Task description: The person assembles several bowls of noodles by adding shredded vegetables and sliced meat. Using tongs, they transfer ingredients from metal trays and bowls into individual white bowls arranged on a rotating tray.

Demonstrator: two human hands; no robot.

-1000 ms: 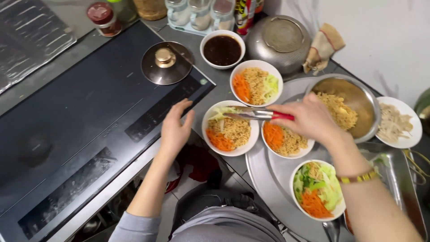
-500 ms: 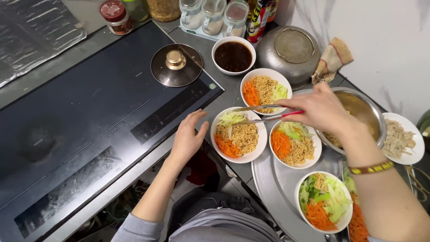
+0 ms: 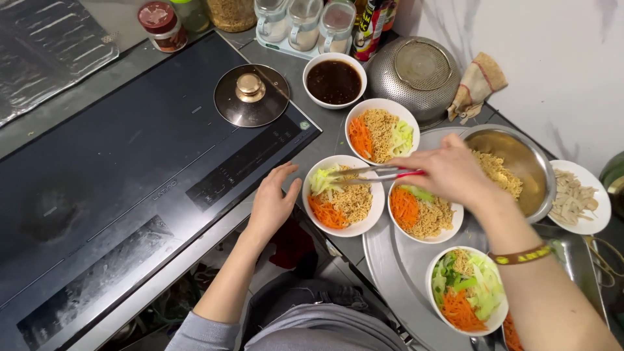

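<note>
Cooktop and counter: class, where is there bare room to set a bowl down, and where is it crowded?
Free: the black cooktop left of the lid, and the tray between the front bowls. Crowded: the right side, where noodle bowls, sauce bowl, metal bowl and colander sit close; the right hand holds tongs there.

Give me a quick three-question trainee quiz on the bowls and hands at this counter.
1. True or false: the right hand holds tongs over the white bowl nearest the left hand.
2. What does the bowl behind the glass lid hold: A noodles, B dark sauce, C cabbage?
3. Which orange vegetable lies in the served bowls?
Key: 1 true. 2 B. 3 shredded carrot.
</note>
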